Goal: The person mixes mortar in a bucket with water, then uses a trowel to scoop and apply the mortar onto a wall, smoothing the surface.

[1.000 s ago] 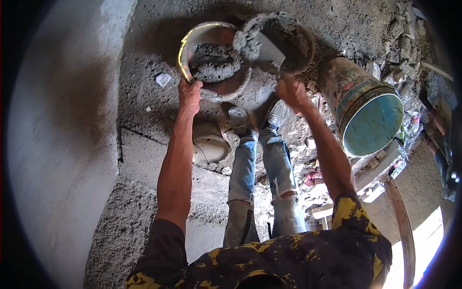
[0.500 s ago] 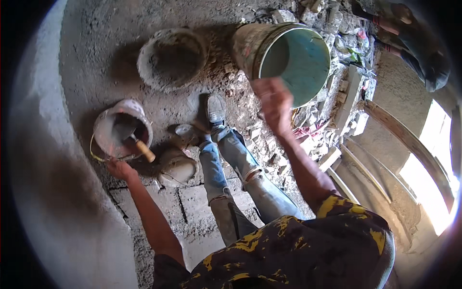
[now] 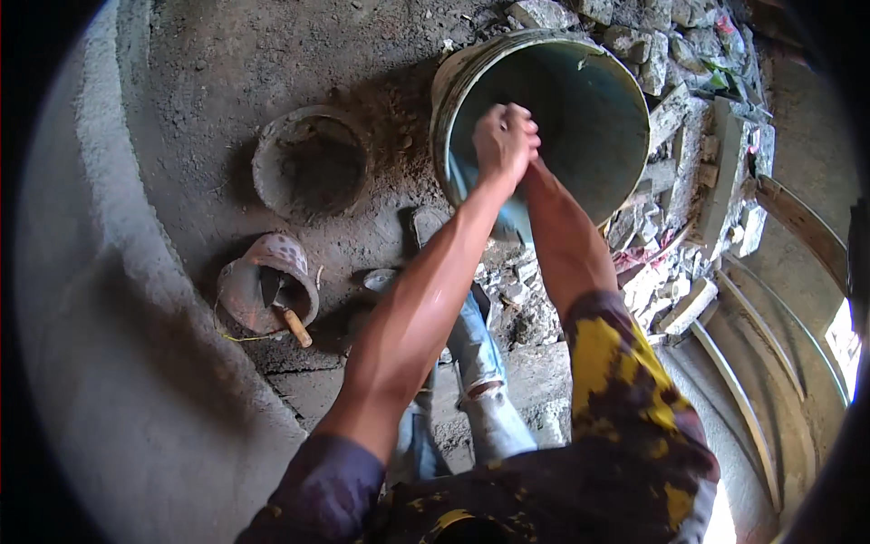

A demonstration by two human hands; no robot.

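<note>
Over the mouth of a large drum (image 3: 453, 86), my two hands are pressed together. My left hand (image 3: 504, 147) is closed, its fingers curled over my right hand (image 3: 535, 168). Most of the right hand is hidden behind the left, so its fingers cannot be made out. No tool shows in either hand. The drum has a pale, worn rim and a blue-green inside that lies partly in shadow. To the left stands a mortar-stained bucket (image 3: 243, 295) with a thin wire handle. A trowel (image 3: 296, 328) leans in it, its wooden grip sticking out over the rim.
A shallow round basin (image 3: 265, 172) crusted with mortar lies left of the drum. Broken blocks and rubble (image 3: 666, 118) are heaped along the right. Wooden boards (image 3: 739, 390) lean at the lower right. A plastered wall (image 3: 100, 363) runs down the left side. A small round container (image 3: 379, 279) sits near my feet.
My left hand has let go of the bucket's rim area and come across to meet the right hand over the drum. The view has shifted, and the drum appears larger.
</note>
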